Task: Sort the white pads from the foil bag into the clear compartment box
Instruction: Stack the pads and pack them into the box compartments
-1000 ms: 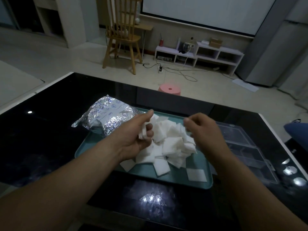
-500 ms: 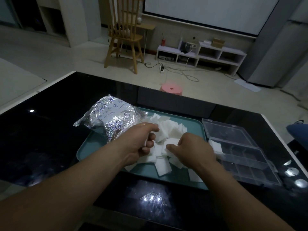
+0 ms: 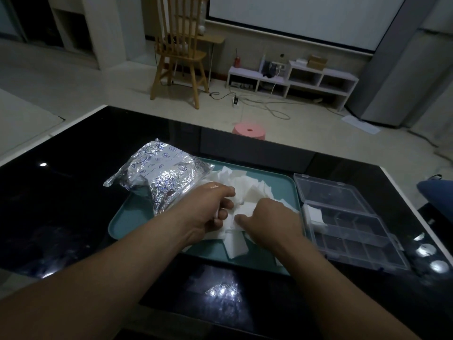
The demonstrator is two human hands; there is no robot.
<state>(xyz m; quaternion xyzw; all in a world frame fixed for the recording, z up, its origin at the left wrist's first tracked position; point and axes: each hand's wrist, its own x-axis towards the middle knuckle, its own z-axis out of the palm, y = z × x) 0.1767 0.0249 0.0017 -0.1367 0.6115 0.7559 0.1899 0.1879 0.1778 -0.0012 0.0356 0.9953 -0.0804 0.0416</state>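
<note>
A heap of white pads [image 3: 247, 192] lies on a teal tray [image 3: 125, 217]. The crinkled foil bag [image 3: 161, 177] rests on the tray's left part. My left hand [image 3: 208, 209] is curled around a small stack of white pads above the heap. My right hand [image 3: 272, 222] presses down on the heap beside it, fingers pinching a pad; the grip itself is partly hidden. The clear compartment box [image 3: 353, 231] lies open right of the tray, with a white pad [image 3: 315, 214] in its near-left compartment.
The tray and box sit on a glossy black table [image 3: 61, 204] with lamp reflections. A pink stool [image 3: 248, 131] stands just past the far edge, a wooden chair [image 3: 181, 52] further back. A blue object [image 3: 438, 195] is at the right edge.
My right hand came down from mid-air onto the pad heap and shifted left toward my left hand. My left hand kept its stack, and the camera tilted slightly.
</note>
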